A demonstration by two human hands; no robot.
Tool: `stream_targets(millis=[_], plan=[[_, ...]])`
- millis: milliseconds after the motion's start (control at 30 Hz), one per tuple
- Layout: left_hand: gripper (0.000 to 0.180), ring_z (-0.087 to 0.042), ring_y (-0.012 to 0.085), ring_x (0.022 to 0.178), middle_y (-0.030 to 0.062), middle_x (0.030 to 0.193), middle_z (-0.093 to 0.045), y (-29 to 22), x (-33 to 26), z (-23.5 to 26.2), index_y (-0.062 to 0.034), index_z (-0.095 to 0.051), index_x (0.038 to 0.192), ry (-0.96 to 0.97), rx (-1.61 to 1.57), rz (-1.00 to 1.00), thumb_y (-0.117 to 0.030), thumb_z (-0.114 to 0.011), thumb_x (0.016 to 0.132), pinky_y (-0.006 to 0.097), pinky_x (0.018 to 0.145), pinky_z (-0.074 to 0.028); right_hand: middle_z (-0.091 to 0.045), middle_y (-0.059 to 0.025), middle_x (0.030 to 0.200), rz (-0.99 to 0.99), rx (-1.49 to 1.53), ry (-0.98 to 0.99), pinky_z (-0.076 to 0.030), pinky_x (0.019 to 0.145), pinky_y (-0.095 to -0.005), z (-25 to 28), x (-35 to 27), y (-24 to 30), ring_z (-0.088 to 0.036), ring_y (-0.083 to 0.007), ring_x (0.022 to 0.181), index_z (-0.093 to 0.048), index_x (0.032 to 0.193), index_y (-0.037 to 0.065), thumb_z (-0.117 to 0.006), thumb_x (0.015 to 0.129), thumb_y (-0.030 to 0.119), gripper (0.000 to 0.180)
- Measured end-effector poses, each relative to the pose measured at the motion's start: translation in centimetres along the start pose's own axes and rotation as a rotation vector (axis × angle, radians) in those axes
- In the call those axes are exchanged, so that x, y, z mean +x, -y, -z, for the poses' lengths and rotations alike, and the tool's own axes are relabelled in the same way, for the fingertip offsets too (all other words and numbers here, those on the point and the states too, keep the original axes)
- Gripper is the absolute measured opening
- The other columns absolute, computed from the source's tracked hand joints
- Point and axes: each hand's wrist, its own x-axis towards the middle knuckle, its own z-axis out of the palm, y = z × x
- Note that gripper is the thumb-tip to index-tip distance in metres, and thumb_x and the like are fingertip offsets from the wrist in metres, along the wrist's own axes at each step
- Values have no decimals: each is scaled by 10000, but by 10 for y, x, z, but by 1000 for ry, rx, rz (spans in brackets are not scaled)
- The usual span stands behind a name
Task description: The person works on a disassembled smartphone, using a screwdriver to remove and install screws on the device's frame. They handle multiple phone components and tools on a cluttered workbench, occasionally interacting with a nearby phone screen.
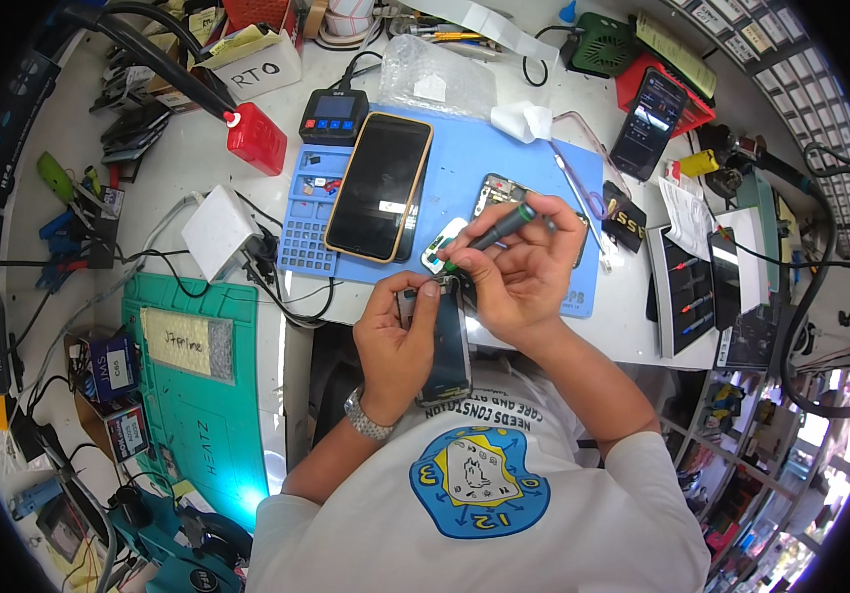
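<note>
Screwdriver [500, 228] slanting down-left, phone [452, 346] lengthwise toward shirt [366, 504]

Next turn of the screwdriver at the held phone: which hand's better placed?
Right, most likely. The right hand grips the screwdriver, its green end angled toward the held phone's far end. The left hand is occupied holding that phone.

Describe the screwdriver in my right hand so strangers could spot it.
Find the blue mat. Over its near edge, your right hand holds the slim screwdriver. Its dark handle with green accents sets it apart from the flat, gold-edged phone.
</note>
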Motion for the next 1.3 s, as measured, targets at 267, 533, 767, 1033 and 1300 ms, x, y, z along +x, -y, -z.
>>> stream_targets(millis=[267,533,767,1033,1300], plan=[[147,-601,7,823,32,1004,-709,-2,0,1,39,-662,1156,12,-14,31,-33,-707,1035,171,692,-468,-579,-192,1165,36,-31,-6,-650,862,-337,-3,-2,1,-734,-233,963,-220,1454,97,-647,929,-195,737],[283,-646,84,1018,94,1140,-711,-3,0,1,68,-622,1267,28,-42,58,-10,-723,1014,222,874,-516,-596,-195,1155,137,-152,56,-668,821,-326,-1,1,4,-746,-238,946,-225,1461,96,-682,917,-184,764],[318,-639,95,1061,127,1176,-706,-1,0,3,87,-609,1278,33,-15,94,-12,-735,1003,222,892,-507,-604,-198,1142,160,-153,94,-651,805,-318,-5,-1,2,-725,-225,945,-249,1461,89,-651,917,-197,735],[301,-621,51,961,99,1116,-714,0,0,2,80,-620,1261,16,26,51,-25,-739,1005,191,784,-495,-607,-198,1162,143,-172,105,-653,827,-321,-4,-1,1,-728,-226,959,-252,1468,95,-665,919,-194,745],[298,-626,53,955,97,1111,-719,2,0,2,77,-624,1258,12,8,37,-25,-741,1004,191,782,-499,-612,-198,1154,128,-161,107,-644,818,-308,-4,-2,-1,-726,-220,959,-253,1470,100,-661,925,-189,740]])
